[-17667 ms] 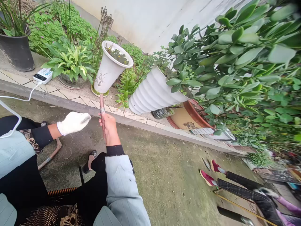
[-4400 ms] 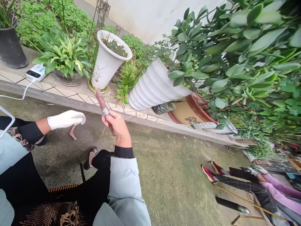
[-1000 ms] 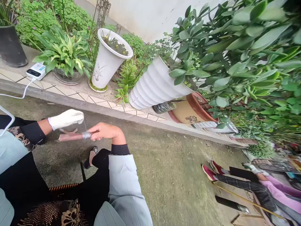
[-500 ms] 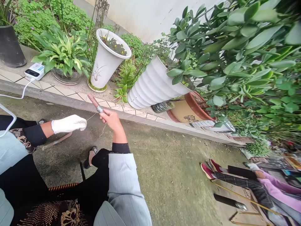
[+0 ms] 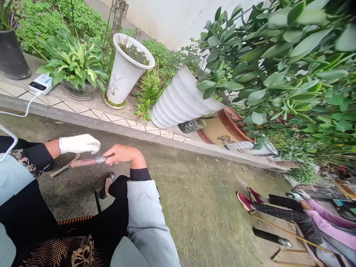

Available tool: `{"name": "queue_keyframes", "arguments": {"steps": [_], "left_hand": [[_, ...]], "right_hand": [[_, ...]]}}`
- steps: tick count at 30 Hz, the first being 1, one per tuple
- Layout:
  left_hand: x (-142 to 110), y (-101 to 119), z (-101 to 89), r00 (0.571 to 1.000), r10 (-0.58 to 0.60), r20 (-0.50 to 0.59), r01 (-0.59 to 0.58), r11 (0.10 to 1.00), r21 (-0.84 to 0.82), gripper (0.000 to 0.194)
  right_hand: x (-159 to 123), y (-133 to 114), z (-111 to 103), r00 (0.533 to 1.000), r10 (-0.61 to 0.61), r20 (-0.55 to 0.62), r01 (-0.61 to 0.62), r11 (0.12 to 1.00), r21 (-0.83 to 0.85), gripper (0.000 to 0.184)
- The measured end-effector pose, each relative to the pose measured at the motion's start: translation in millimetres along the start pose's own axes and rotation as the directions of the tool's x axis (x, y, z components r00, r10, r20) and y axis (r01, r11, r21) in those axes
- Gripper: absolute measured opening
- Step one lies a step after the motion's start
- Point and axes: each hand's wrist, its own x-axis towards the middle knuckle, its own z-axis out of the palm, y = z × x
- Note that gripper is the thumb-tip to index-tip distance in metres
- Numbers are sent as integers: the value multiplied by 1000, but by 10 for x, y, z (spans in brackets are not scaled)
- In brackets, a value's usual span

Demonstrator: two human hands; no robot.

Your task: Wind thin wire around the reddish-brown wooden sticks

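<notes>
My right hand [image 5: 122,154], bare, is closed around one end of a reddish-brown stick [image 5: 86,162] that points left, nearly level. Silvery wire [image 5: 100,160] is wound in a tight coil around the stick, just beside my right fingers. My left hand [image 5: 80,144], in a white glove, is closed above the stick. From its fingertips a thin strand of the wire runs down to the coil. Below my left hand, another brown stick [image 5: 60,170] lies on the ground, partly behind the held one.
A tiled ledge [image 5: 111,118] carries a white flared pot [image 5: 122,79], a ribbed white pot [image 5: 180,100], a tan pot [image 5: 217,129] and a white device [image 5: 41,84] with a cable. At the right, another person [image 5: 289,215] in red shoes is beside a yellowish pole.
My right hand has turned the stick from pointing up and away to pointing left and lower. The wire strand between my hands now looks shorter and steeper.
</notes>
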Motion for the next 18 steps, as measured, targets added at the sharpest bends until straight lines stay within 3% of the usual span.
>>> {"name": "queue_keyframes", "arguments": {"steps": [1,2,3,5,6,7,8,11,13,16,18], "left_hand": [[3,-10,12,999,17,41,-13,995,-98,32],[9,-23,29,998,26,61,-15,983,-183,35],[16,-35,50,998,21,57,-7,969,-246,37],[33,-50,95,1000,1,28,7,956,-292,40],[39,-50,115,1000,3,20,2,962,-271,40],[42,-44,131,1000,19,23,-13,974,-226,39],[40,-33,142,998,46,34,-40,985,-166,37],[9,11,133,991,123,57,-122,992,-17,34],[-23,29,95,991,131,8,-131,991,2,32],[-62,21,17,990,78,-114,-80,997,-17,33],[-78,4,-26,986,43,-161,-43,999,4,34]], "right_hand": [[-61,2,-11,994,-95,-61,100,990,95,27],[-121,6,-25,965,-173,-195,210,960,184,28],[-171,13,-44,902,-214,-375,323,912,254,29],[-222,44,-92,688,-165,-706,509,804,308,28],[-220,69,-120,584,-102,-805,556,773,306,28],[-202,102,-150,507,-35,-861,563,770,301,28],[-174,140,-180,468,25,-883,526,795,301,27],[-83,259,-252,465,146,-873,211,940,269,22],[-55,309,-271,483,174,-858,-25,982,185,19],[-46,297,-240,513,154,-844,-266,964,15,22],[-12,243,-181,567,150,-810,-390,915,-104,22]]}}
